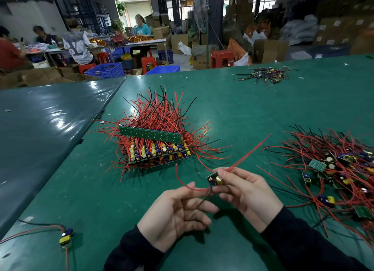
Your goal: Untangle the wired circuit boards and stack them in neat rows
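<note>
Both hands work just above the green table (232, 101). Left hand (178, 210) lies palm-up, fingers loosely curled, its thumb touching a red wire. Right hand (247, 192) pinches 1 small circuit board (215, 180) by its edge, wires trailing both ways. Behind sits the neat stack (155, 147); at right, the tangled pile (342, 169). Loose wires could snag that pile, or topple the stack on placing. Beyond: a workshop with seated workers, blue crates (105, 69), cardboard boxes.
</note>
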### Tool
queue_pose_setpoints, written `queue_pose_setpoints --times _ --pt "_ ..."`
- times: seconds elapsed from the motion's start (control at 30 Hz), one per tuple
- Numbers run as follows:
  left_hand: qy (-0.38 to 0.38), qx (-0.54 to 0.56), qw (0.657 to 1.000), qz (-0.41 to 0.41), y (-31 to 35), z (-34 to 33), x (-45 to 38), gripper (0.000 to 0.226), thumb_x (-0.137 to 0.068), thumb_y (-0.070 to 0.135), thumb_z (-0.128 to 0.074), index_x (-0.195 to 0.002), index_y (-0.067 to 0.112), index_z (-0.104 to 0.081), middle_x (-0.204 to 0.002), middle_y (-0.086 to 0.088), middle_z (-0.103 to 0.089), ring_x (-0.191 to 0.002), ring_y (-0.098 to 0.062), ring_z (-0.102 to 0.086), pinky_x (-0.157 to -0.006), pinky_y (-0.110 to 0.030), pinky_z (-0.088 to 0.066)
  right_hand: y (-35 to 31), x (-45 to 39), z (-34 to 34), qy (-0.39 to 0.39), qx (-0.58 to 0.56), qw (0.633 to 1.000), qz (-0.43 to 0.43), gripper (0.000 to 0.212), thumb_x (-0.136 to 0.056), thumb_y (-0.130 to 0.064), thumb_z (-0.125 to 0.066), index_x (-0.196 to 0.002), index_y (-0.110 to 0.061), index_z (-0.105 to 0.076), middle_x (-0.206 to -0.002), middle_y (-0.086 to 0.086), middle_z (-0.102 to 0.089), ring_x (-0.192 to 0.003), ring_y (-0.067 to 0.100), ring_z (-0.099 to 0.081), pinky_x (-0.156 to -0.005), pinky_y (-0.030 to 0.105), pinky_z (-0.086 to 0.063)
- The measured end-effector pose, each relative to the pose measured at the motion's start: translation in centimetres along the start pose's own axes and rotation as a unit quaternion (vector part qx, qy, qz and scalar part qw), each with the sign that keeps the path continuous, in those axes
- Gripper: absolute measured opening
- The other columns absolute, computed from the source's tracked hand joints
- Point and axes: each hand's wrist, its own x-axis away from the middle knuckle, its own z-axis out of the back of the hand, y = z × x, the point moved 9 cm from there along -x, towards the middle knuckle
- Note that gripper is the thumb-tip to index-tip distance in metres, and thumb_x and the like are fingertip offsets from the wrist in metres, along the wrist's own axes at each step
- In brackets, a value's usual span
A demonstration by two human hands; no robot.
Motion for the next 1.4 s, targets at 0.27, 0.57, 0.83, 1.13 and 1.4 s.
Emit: queue_pose_setpoints --times 0.27,0.57,0.83,1.13,1.4 --pt "-0.008 0.147 0.983 -0.111 2.6 1.3 0.3 0.045 -0.069 -0.002 -0.035 -0.091 -0.004 -0.074 -0.087 -0.015 -0.071 -0.064 -0.019 -0.069 -0.055 -0.021 -0.056 0.6 0.2 -0.1 0.000 0.000 1.000 -0.028 0.009 -0.058 -0.020 -0.071 -0.058 -0.011 -0.069 -0.063 0.008 -0.067 -0.050 0.014 -0.066 -0.040 0.015 -0.046" --pt "0.128 -0.113 0.931 -0.323 4.9 1.1 1.9 0.032 -0.053 0.026 -0.076 -0.083 0.016 -0.079 -0.072 -0.009 -0.072 -0.064 -0.011 -0.063 -0.061 -0.017 -0.050 1.5 0.6 -0.6 -0.029 0.047 0.998 -0.033 0.017 -0.054 -0.024 -0.076 -0.059 -0.013 -0.064 -0.071 0.014 -0.069 -0.052 0.016 -0.066 -0.041 0.016 -0.045" --pt "0.225 -0.015 0.911 -0.345 6.3 4.9 2.7 0.008 -0.062 0.015 -0.069 -0.063 0.009 -0.074 -0.067 -0.002 -0.071 -0.061 -0.009 -0.066 -0.054 -0.018 -0.052 -2.6 0.3 2.2 0.064 -0.077 0.993 0.061 0.048 -0.057 -0.022 -0.068 -0.103 -0.015 -0.062 -0.097 0.007 -0.070 -0.087 0.020 -0.068 -0.073 0.031 -0.052" --pt "0.211 -0.105 0.911 -0.338 6.7 4.1 2.9 0.010 -0.064 0.016 -0.072 -0.060 0.007 -0.069 -0.060 -0.008 -0.067 -0.052 -0.011 -0.062 -0.047 -0.017 -0.048 -5.0 -1.1 4.7 0.063 -0.003 0.997 0.038 0.013 -0.086 -0.008 -0.054 -0.089 -0.010 -0.066 -0.075 0.003 -0.073 -0.068 0.013 -0.069 -0.073 0.024 -0.048" --pt "-0.034 -0.188 0.940 -0.284 5.2 -0.6 2.3 0.041 -0.051 0.043 -0.089 -0.061 0.008 -0.069 -0.061 -0.006 -0.063 -0.049 -0.013 -0.052 -0.045 -0.020 -0.042 0.4 3.2 -2.4 -0.369 0.194 0.902 -0.117 0.041 -0.075 -0.042 -0.074 -0.100 -0.010 -0.069 -0.092 0.012 -0.073 -0.075 0.022 -0.071 -0.067 0.030 -0.046"
